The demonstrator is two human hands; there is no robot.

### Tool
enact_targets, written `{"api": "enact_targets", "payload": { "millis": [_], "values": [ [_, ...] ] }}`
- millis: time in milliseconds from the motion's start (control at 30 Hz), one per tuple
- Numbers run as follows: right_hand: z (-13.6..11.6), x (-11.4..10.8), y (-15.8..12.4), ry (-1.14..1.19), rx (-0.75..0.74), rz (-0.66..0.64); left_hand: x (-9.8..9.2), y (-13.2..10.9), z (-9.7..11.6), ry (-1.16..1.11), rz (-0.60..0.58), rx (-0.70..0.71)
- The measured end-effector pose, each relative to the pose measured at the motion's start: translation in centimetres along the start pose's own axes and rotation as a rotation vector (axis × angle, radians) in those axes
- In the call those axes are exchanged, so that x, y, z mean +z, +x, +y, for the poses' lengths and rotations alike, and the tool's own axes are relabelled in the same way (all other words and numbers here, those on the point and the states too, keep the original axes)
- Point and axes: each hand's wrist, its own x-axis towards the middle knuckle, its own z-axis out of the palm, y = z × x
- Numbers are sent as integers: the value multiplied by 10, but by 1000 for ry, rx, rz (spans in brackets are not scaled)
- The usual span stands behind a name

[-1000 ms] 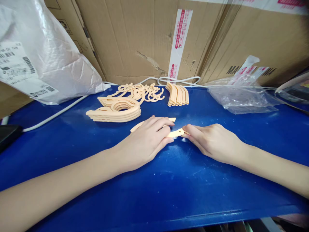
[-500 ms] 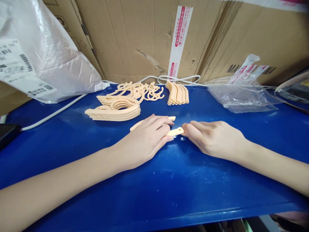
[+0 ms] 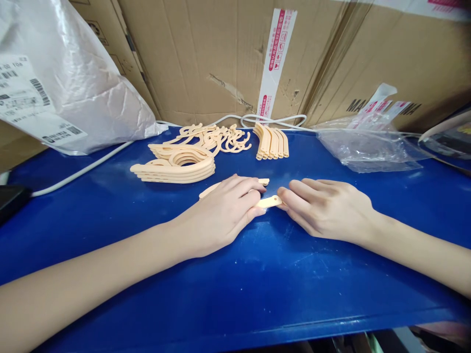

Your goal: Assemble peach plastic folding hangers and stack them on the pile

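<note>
A cream plastic hanger piece [image 3: 270,201] with a small hole near its end lies between my hands, just above the blue table. My left hand [image 3: 230,211] is closed over it, palm down, hiding most of its length. My right hand [image 3: 324,208] pinches at the piece's right end; the fingertips cover what exactly they grip. Under my left hand's fingers another cream part [image 3: 264,181] sticks out, its middle hidden. Farther back are a stack of curved hanger arms [image 3: 176,169], a loose heap of hanger hooks [image 3: 224,138] and a row of short curved bars [image 3: 271,142].
Cardboard boxes [image 3: 206,54] stand along the back of the blue table [image 3: 257,294]. A silvery mailing bag [image 3: 91,93] leans at the left. Clear plastic wrap [image 3: 368,147] lies at the back right, and a white cable [image 3: 84,169] runs behind the parts.
The right hand's fingers have lifted and shifted slightly, with the knuckles a little higher. The left hand and the hanger piece stay nearly in place.
</note>
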Motion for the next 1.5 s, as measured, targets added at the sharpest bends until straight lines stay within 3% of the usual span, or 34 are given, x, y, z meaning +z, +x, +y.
{"api": "enact_targets", "payload": {
  "millis": [300, 700, 1500],
  "values": [
    [0, 2, -1, 149, 55, 50, 1, -1, 1, -9, -20, -11],
    [-2, 3, -1, 420, 177, -22, 0, -1, 1, 2, -27, -12],
    [-1, 4, -6, 491, 156, -12, -3, -2, 1, -55, -29, 2]
  ]
}}
